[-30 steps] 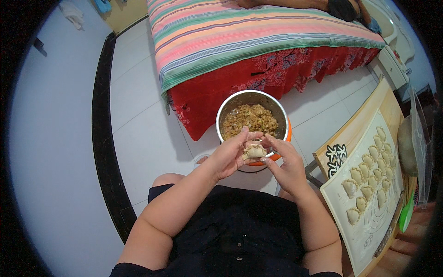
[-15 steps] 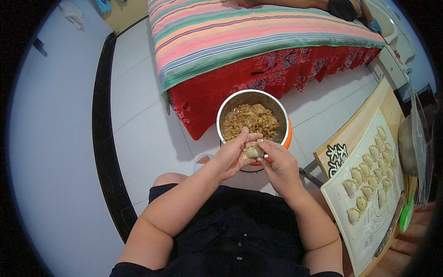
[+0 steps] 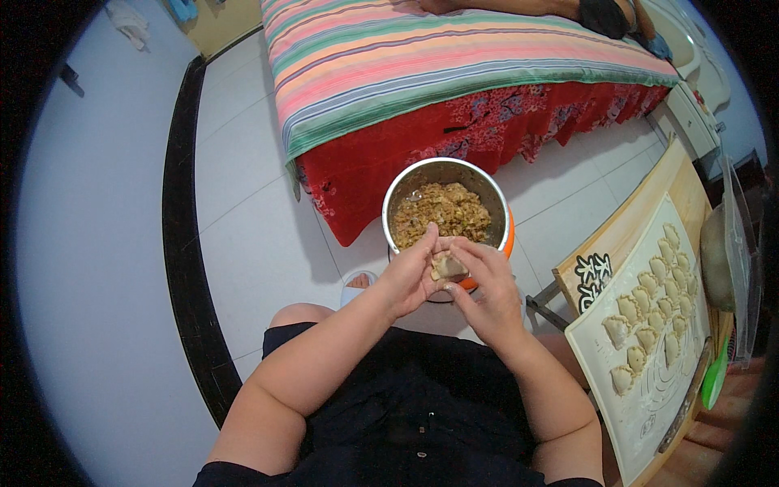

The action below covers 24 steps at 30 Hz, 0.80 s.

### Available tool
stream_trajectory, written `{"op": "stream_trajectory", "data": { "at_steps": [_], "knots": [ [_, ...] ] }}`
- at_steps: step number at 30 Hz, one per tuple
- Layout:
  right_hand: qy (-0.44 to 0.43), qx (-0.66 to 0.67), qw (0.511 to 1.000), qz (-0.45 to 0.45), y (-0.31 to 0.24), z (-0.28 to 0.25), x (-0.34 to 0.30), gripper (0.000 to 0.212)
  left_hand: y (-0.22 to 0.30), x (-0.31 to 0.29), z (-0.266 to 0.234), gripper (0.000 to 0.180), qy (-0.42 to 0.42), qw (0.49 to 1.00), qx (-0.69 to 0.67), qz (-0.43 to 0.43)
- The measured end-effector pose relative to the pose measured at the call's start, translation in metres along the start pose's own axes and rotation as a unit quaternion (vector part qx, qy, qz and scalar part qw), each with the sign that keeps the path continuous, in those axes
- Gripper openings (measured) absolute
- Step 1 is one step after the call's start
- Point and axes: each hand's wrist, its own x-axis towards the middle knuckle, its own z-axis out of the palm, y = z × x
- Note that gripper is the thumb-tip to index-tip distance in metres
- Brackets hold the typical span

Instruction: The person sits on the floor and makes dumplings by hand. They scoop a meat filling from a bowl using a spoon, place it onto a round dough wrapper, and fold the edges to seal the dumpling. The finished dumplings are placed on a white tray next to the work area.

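Observation:
A pale, half-moon dumpling point(image 3: 447, 267) rests in my left hand point(image 3: 414, 272), whose fingers curl under and around it. From the other side, my right hand point(image 3: 491, 294) has its thumb at the near edge of the dumpling and its fingertips at the far edge. Flour whitens the fingers. Just beyond both hands stands a steel pot point(image 3: 389, 207) of chopped brown-green filling point(image 3: 445, 213). Part of an orange support point(image 3: 509, 235) shows beneath the pot.
At right, a white mat point(image 3: 596, 357) on a wooden board point(image 3: 649, 207) bears several finished dumplings point(image 3: 647, 337) and a rolling pin point(image 3: 682, 418). A green-handled utensil point(image 3: 715, 377) lies beside it. Ahead is a bed point(image 3: 454, 65) with a person's legs point(image 3: 527, 6) on it.
My right thumb and fingers have spread wider around the dumpling, so more of it shows. My left hand has barely moved.

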Motion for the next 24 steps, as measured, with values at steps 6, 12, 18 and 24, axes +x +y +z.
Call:
{"op": "stream_trajectory", "data": {
  "at_steps": [6,12,18,24],
  "knots": [
    [0.043,0.026,0.996,0.071,0.003,0.002,0.000,0.062,0.008,-0.010,0.021,0.054,-0.055,0.996,-0.053,0.038],
    [0.054,0.069,0.992,0.095,0.005,0.004,0.002,0.061,0.004,-0.012,0.025,0.056,-0.084,0.994,-0.030,0.067],
    [0.063,0.040,0.993,0.089,0.005,0.005,0.001,0.061,0.002,-0.015,0.030,0.057,-0.062,0.995,-0.020,0.071],
    [0.077,0.001,0.995,0.070,0.003,0.004,0.003,0.060,-0.005,-0.015,0.032,0.058,-0.090,0.991,-0.027,0.091]
  ]
}}
